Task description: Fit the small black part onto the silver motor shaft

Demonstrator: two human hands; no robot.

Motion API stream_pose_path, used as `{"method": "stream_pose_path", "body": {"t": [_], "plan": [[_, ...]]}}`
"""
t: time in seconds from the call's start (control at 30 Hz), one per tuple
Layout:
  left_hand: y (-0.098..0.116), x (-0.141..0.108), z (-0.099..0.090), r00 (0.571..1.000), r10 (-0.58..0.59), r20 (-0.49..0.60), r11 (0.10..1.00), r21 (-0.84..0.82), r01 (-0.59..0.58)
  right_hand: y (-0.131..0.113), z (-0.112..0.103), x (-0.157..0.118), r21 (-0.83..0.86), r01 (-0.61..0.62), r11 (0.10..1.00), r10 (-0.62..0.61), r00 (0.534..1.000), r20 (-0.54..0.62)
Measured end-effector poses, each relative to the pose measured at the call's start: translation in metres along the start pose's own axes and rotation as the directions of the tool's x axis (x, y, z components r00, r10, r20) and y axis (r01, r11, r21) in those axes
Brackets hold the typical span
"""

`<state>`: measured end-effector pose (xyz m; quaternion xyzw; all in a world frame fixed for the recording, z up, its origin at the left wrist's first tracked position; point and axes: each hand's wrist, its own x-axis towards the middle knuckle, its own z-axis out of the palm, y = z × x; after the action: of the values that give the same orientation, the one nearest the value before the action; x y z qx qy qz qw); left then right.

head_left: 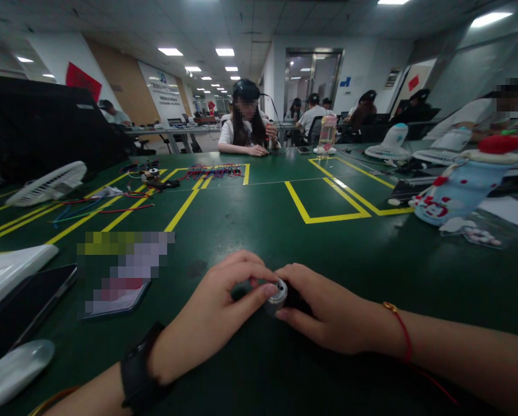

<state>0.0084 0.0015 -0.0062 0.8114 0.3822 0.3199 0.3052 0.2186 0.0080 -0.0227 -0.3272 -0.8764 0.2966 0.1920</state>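
Note:
A small silver motor (277, 298), a short metal can with dark holes in its top, stands on the green table in front of me. My right hand (328, 309) is closed around its side, thumb at the front and fingers behind. From the left, my left hand (226, 300) pinches at the top rim with thumb and index finger. Whether a tiny part lies between those fingertips I cannot make out. The lower part of the motor is in shadow and partly covered by my right hand.
Left of me lie a phone-like card (129, 289), a dark tablet (29, 309) and a white mouse (16, 370). Wires (215, 171) and yellow tape are farther off. A blue cup (462, 190) and fans (389, 147) stand right. Another person (245, 127) sits opposite.

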Motion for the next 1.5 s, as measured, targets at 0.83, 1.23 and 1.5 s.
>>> {"method": "stream_pose_path", "body": {"t": [0.83,1.23,1.5], "plan": [[-0.037,-0.004,-0.024,0.95,-0.034,0.311,0.967,0.249,-0.047,0.001,-0.003,-0.001,0.043,0.003,0.999,-0.003,1.0,-0.013],[-0.051,-0.002,-0.03,0.953,-0.3,-0.042,0.953,-0.056,0.297,0.0,-0.004,-0.002,0.068,-0.018,0.998,0.018,1.0,0.002],[-0.054,-0.002,-0.03,0.964,-0.266,-0.025,0.964,0.008,0.266,0.0,-0.004,-0.004,0.062,-0.013,0.998,0.013,1.0,-0.005]]}}
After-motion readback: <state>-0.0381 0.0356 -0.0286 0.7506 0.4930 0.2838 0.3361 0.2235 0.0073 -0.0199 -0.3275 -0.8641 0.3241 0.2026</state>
